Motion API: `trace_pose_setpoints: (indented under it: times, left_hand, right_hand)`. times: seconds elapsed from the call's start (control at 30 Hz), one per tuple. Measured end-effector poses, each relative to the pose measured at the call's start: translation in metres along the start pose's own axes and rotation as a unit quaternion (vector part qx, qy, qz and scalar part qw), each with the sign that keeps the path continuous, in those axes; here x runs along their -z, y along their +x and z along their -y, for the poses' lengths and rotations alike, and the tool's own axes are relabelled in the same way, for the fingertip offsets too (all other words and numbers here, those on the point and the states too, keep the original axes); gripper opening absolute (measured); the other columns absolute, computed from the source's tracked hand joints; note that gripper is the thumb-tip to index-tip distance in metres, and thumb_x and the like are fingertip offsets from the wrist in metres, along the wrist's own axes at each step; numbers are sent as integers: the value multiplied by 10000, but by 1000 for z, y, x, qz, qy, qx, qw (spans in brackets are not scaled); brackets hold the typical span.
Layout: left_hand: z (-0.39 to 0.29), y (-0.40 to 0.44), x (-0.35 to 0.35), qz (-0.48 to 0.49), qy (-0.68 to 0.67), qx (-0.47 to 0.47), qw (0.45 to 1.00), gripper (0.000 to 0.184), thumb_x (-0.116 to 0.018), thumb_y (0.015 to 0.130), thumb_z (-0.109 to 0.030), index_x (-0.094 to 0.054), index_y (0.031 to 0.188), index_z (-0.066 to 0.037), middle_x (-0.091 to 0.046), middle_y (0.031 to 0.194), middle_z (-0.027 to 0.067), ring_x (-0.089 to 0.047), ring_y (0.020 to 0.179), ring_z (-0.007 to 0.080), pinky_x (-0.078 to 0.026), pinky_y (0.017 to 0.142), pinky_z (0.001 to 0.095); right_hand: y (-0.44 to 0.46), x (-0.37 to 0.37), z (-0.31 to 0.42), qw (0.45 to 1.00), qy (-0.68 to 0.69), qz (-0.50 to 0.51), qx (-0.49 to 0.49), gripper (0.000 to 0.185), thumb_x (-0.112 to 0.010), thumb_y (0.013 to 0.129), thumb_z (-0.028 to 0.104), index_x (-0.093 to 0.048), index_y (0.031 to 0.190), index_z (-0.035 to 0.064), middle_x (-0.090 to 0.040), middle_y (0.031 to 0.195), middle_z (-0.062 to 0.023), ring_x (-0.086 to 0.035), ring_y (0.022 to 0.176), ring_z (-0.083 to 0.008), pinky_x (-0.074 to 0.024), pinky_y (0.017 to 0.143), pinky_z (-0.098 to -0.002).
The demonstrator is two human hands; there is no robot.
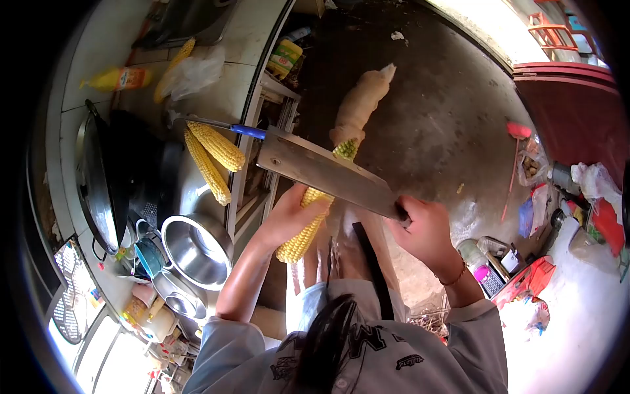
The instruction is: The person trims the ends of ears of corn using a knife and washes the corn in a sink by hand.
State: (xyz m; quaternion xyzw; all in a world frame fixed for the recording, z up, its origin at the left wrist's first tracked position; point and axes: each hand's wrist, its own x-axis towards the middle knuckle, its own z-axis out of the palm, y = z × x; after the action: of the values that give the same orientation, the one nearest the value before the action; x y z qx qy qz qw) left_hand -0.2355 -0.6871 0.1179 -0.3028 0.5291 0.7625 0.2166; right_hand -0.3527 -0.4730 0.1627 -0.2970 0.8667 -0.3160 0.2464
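My left hand (292,213) is wrapped round an ear of yellow corn (300,241), held at a slant over my lap. In my right hand (423,230) is the handle end of a wide cleaver (328,172), whose blade lies across the upper part of the ear. Beyond the blade a greenish corn tip (346,149) shows; whether it belongs to the held ear is hidden by the blade. Two peeled ears (216,148) rest on the counter to the left, beside a blue-handled tool (248,131).
On the left counter (246,72) are a plastic bag (197,73), a yellow bottle (121,79), a steel pot (197,251) and a dark wok (98,184). A light-coloured dog (361,105) stands on the floor ahead. Bags and boxes lie at the right.
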Motion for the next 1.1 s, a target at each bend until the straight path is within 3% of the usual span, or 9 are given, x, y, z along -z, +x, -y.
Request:
trace_pose_setpoints:
  times: [0.2,0.53,0.63,0.67,0.73,0.8,0.87,1.0,1.1]
  left_hand:
    - [-12,7,-5,99,-59,49,992,213,-643,727,-19,-580,925,27,-574,721,79,-562,607,171,-453,548,286]
    - [-11,11,-4,95,-75,85,989,214,-651,677,-39,-574,872,8,-565,705,72,-543,571,162,-448,543,279]
    - [-13,17,-6,55,11,75,996,197,-629,659,-45,-565,838,10,-566,711,71,-538,566,149,-443,539,276]
    - [-11,20,-3,31,137,64,988,259,-642,639,-96,-564,856,21,-573,707,93,-566,608,178,-457,571,294]
    - [-22,25,-10,-33,355,35,933,361,-654,587,-189,-556,855,32,-591,743,171,-602,721,293,-471,656,356]
    - [-6,39,-12,-59,385,-12,921,390,-656,583,-189,-548,888,30,-586,754,184,-592,751,313,-462,681,371]
    - [-7,51,-20,-81,459,-27,884,416,-656,581,-185,-557,932,16,-598,826,210,-572,831,369,-453,737,411]
    - [-15,75,-42,-74,507,-37,858,310,-617,612,-154,-548,873,-1,-609,815,195,-594,846,351,-488,725,401]
    - [-12,96,-56,-66,541,-32,838,295,-612,613,-137,-538,868,-9,-614,809,185,-601,851,343,-494,727,396]
  right_hand:
    - [-4,-2,5,998,36,37,-22,177,-673,670,158,-564,729,33,-522,569,-149,-541,519,-328,-403,444,-358]
    - [-5,-5,-12,999,23,34,-25,154,-641,694,171,-569,705,36,-506,553,-158,-525,498,-318,-392,442,-355]
    - [-6,-4,-16,995,70,31,-64,192,-641,733,178,-545,681,20,-458,507,-127,-448,432,-226,-346,423,-318]
    - [-6,-2,-17,990,98,34,-96,223,-641,756,182,-529,666,12,-430,480,-98,-390,405,-159,-317,415,-296]
    - [-8,0,-21,987,101,25,-122,241,-645,755,200,-534,657,10,-448,484,-114,-421,411,-205,-335,420,-306]
    - [-11,6,-20,983,102,15,-151,260,-650,753,217,-539,647,8,-466,489,-130,-452,416,-251,-353,426,-316]
    - [-14,18,-14,982,113,-44,-145,256,-642,776,179,-520,639,1,-416,461,-88,-375,404,-147,-315,411,-292]
    - [-28,22,-10,957,198,-176,-118,258,-625,806,161,-507,634,9,-375,460,-34,-330,481,-44,-289,412,-256]
    - [-30,-19,-58,968,130,-113,-184,241,-634,783,169,-536,636,5,-437,460,-72,-387,422,-112,-323,417,-282]
